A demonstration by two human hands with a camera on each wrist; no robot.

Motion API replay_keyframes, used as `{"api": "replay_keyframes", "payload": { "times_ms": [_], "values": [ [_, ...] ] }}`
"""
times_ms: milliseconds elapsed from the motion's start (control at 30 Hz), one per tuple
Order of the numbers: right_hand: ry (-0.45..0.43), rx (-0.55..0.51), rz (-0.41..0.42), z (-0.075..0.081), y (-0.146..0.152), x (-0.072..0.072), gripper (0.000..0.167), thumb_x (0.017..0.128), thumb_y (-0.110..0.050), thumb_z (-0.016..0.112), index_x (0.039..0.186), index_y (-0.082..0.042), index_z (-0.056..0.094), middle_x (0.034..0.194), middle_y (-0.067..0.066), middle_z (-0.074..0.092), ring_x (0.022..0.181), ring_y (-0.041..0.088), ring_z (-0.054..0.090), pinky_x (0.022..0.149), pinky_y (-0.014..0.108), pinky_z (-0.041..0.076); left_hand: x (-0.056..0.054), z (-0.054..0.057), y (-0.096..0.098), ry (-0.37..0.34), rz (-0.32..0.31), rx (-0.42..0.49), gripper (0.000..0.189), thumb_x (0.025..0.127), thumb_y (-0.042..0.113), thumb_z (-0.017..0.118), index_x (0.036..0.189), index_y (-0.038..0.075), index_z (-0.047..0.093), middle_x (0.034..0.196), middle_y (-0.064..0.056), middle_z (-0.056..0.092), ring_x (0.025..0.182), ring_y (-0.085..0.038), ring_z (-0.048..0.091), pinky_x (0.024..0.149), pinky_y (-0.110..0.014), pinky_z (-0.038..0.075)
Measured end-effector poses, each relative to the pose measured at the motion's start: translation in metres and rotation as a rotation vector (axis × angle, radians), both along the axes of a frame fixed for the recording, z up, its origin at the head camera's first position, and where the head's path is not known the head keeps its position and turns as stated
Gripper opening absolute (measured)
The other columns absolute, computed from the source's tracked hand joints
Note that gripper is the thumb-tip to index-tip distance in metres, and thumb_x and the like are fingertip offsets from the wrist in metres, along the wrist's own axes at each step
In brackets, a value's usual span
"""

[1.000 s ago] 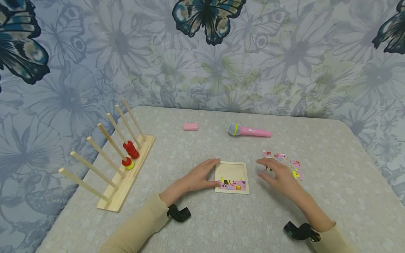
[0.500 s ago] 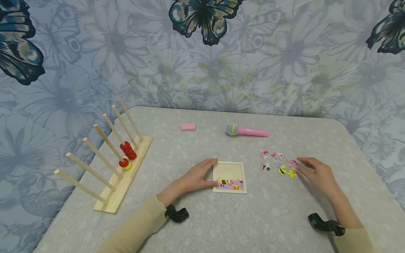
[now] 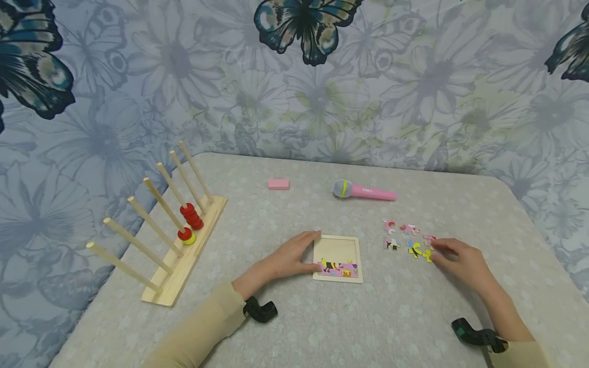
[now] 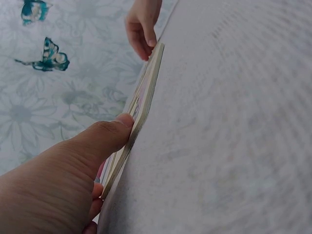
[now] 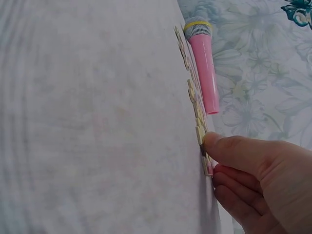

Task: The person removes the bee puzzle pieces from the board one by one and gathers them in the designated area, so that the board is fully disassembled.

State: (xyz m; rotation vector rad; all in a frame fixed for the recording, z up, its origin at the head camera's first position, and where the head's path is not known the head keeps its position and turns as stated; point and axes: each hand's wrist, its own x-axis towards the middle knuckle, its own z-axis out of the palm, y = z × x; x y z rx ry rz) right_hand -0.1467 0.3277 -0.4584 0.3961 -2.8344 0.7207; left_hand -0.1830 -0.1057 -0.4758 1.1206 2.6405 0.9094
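Left hand (image 3: 285, 255) grips the small wooden tray (image 3: 361, 255) at its left side, thumb over the rim, fingers along the edge, as the left wrist view also shows. Tray lies flat on the table (image 3: 294, 327), in front of the person, a strip of puzzle pictures (image 3: 340, 268) set along its near side, bare wood above it. Right hand (image 3: 467, 266) is at the right end of the loose puzzle pieces (image 3: 415, 250), thumb and fingers bent and touching the end ones; whether a piece is actually pinched, can't tell. Loose pieces lie near the tray, to its right, pink, yellow and black-and-white prints showing. Pink microphone (image 3: 365, 191) lies beyond tray and pieces, head pointing left; pink block (image 3: 278, 184) left of it, well apart. Peg stand (image 3: 190, 258) on the left side of the table, seven wooden pegs, set at a slant; red rings (image 3: 191, 216) stacked on one peg, one red ring above a yellow ring (image 3: 190, 241) on the next peg nearer. Beige sleeves (image 3: 198, 327), a black device (image 3: 260, 310) on each wrist. Flowered wall covering (image 3: 322, 112) behind, dark butterflies (image 3: 310, 30) on it.
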Motion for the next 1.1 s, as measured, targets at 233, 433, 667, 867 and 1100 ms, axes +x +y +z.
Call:
{"api": "replay_keyframes", "payload": {
  "times_ms": [233, 433, 667, 867, 1100],
  "values": [
    [0.026, -0.002, 0.001, -0.0021, -0.0001, 0.0018, 0.037, 0.078, -0.017, 0.078, 0.11, 0.0, 0.067, 0.106, 0.016, 0.065, 0.091, 0.034, 0.064, 0.078, 0.032, 0.049, 0.0006, 0.0001, 0.0, -0.01, 0.003, -0.005, 0.086, 0.084, 0.044, 0.069, 0.146, 0.0, 0.027, 0.145, -0.014, 0.036, 0.134, -0.025, 0.033, 0.111, -0.034, 0.025],
    [0.075, -0.005, 0.034, -0.0002, -0.0019, 0.0054, 0.038, 0.073, -0.017, 0.082, 0.105, -0.003, 0.069, 0.101, 0.01, 0.067, 0.087, 0.029, 0.064, 0.074, 0.016, 0.044, 0.0012, -0.0006, -0.0009, -0.01, 0.013, -0.006, 0.086, 0.084, 0.043, 0.07, 0.147, 0.001, 0.027, 0.145, -0.013, 0.037, 0.134, -0.024, 0.032, 0.111, -0.033, 0.025],
    [0.13, 0.014, 0.074, -0.0018, -0.0032, 0.0067, 0.042, 0.068, -0.012, 0.084, 0.106, -0.002, 0.069, 0.1, 0.009, 0.067, 0.083, 0.028, 0.064, 0.073, 0.009, 0.042, 0.0022, 0.0008, -0.0015, -0.001, 0.011, 0.01, 0.086, 0.084, 0.043, 0.07, 0.146, 0.0, 0.028, 0.144, -0.013, 0.038, 0.133, -0.024, 0.034, 0.11, -0.035, 0.027],
    [0.136, 0.024, 0.09, -0.0058, -0.0032, 0.0068, 0.045, 0.069, -0.013, 0.084, 0.109, -0.001, 0.068, 0.102, 0.01, 0.067, 0.084, 0.029, 0.064, 0.073, 0.014, 0.044, 0.0019, 0.001, -0.001, 0.001, 0.007, 0.004, 0.086, 0.084, 0.042, 0.07, 0.146, 0.0, 0.029, 0.144, -0.014, 0.038, 0.133, -0.025, 0.034, 0.11, -0.035, 0.027],
    [0.169, 0.03, 0.113, -0.0054, -0.0028, 0.0069, 0.044, 0.066, -0.009, 0.084, 0.107, -0.002, 0.069, 0.1, 0.009, 0.067, 0.082, 0.025, 0.064, 0.074, 0.01, 0.043, 0.0011, 0.0014, 0.0, 0.004, 0.005, -0.001, 0.086, 0.084, 0.042, 0.07, 0.146, 0.0, 0.028, 0.144, -0.014, 0.038, 0.133, -0.025, 0.034, 0.11, -0.036, 0.027]
  ]
}}
